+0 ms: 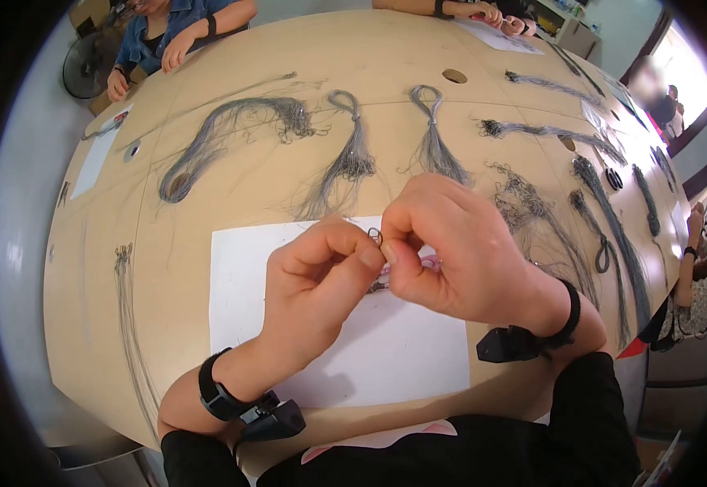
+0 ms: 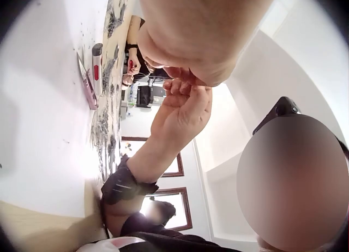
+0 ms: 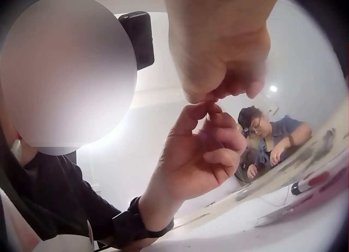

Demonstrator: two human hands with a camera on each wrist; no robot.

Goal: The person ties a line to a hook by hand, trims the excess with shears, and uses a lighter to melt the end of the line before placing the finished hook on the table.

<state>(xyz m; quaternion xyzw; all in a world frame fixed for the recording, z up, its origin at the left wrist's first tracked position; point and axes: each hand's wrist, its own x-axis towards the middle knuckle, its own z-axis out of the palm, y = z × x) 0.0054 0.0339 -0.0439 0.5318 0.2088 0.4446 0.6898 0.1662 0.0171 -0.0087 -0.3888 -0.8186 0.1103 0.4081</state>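
Observation:
Over the white sheet of paper (image 1: 280, 252), both hands meet at the fingertips. Between thumb and forefinger, my left hand (image 1: 321, 276) pinches a small dark loop of thin cord (image 1: 375, 234). Thumb and forefinger of my right hand (image 1: 459, 252) pinch the same loop from the other side, tip to tip with the left. The rest of the cord is hidden by the fingers. Below the hands lies a pink-handled cutting tool (image 2: 90, 93) with a metal blade, partly covered in the head view. Beside it is a white and red handheld tool (image 2: 97, 69).
Grey thread bundles (image 1: 353, 162) with dark ends lie across the table (image 1: 183, 325). Several more bundles (image 1: 613, 219) spread along the right side, and a thin one (image 1: 126, 300) lies at left. People sit across the table, one in a denim shirt (image 1: 144, 40).

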